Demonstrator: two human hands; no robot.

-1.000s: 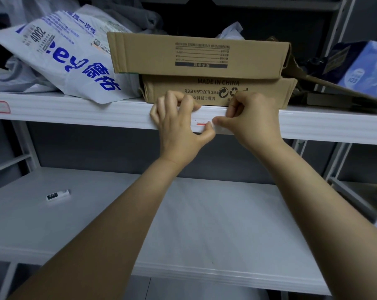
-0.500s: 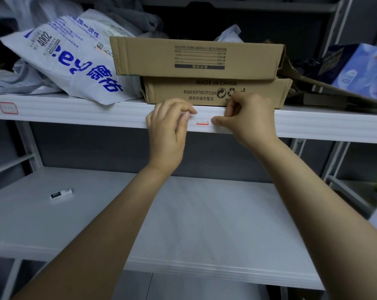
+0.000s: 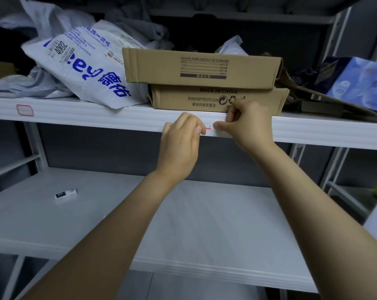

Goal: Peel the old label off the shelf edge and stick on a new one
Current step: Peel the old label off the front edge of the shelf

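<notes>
A white label with a red border [image 3: 208, 127] sits on the front edge of the upper white shelf [image 3: 96, 118]; only a small strip of it shows between my hands. My left hand [image 3: 181, 137] has its fingers curled against the label's left end, fingertips at the red border. My right hand [image 3: 246, 124] presses its thumb on the label's right end, with its fingers curled over the shelf lip. Whether the label is lifted or flat cannot be told. A second red-bordered label [image 3: 25, 110] is stuck on the same edge far to the left.
Two stacked cardboard boxes [image 3: 202, 83] stand on the shelf right behind my hands, beside a white printed bag [image 3: 83, 68] and a blue package [image 3: 360, 79]. A small white item marked 031 [image 3: 65, 194] lies on the lower shelf [image 3: 204, 224].
My left hand slid down off the shelf top and its fingers curled in at the label's left end. My right hand kept its place.
</notes>
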